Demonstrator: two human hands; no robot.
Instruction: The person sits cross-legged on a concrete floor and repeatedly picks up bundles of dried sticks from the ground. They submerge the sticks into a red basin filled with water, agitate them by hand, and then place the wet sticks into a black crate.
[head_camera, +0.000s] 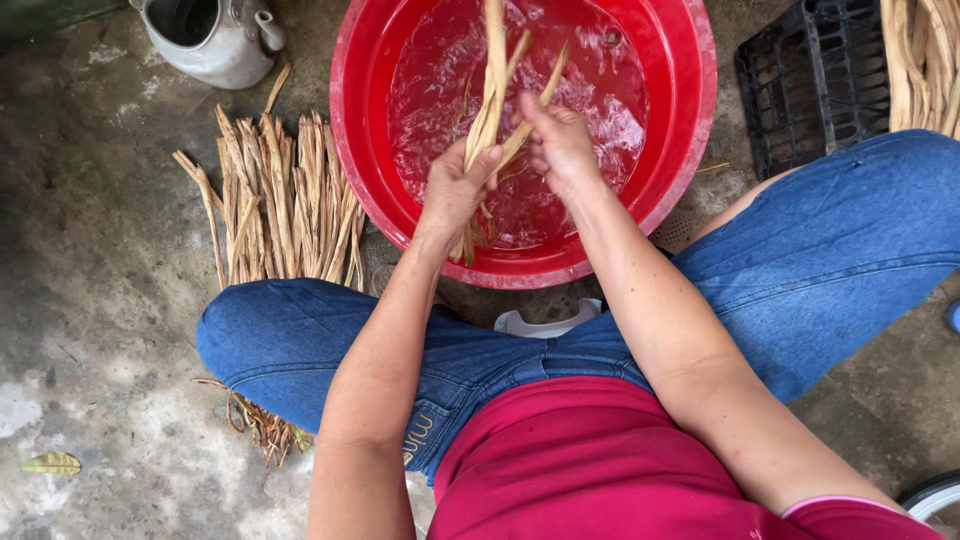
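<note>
red plastic, wide and round: the basin (690, 120) stands on the concrete floor (100, 300) in front of the seated person, and it is about half full of water (590, 110) with some foam on it. over the water both hands work on a small bunch of pale plant strips (492, 100). the left hand (455, 190) is closed around the lower part of the bunch, with the thumb up along it. the right hand (560, 145) pinches one strip between thumb and fingertips and holds it apart from the others. the strips stand almost upright, their lower ends hang down near the water, their tops go out of the picture.

on the floor to the person's left lies a bundle of similar strips (285, 200), dry looking and laid in order, just beside the basin. a darker tangle of fibres (260, 425) shows under the left knee. at the top right a black crate (810, 85) carries more thick strips (925, 60).

my judgement is that the work is somewhere in the middle: one pile seems finished, another seems to wait, but which is which i cannot tell. a metal kettle (215, 40) stands at the top left.
</note>
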